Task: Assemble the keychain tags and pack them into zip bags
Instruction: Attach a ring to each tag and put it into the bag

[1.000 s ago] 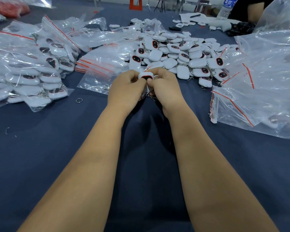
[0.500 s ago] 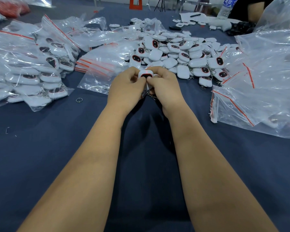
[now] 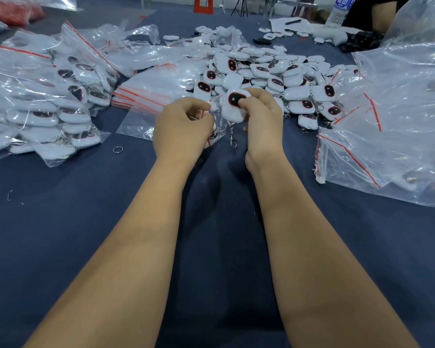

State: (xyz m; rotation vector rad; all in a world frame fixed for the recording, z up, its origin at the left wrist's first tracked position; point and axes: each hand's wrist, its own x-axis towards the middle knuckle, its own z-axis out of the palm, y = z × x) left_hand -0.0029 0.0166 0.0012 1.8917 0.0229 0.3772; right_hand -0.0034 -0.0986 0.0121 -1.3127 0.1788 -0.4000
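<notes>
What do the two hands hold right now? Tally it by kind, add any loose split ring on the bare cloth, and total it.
keychain tag, in the right hand: 1
zip bag, pinched by the left hand: 1
split ring, loose on the cloth: 1
Total: 3

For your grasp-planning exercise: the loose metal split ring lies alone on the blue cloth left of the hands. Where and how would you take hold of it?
Pinch the split ring across its thin rim, coming straight down from above. It lies flat on the blue cloth, so no side offers height to grip; one fingertip probably goes inside the hole, one outside.
</notes>
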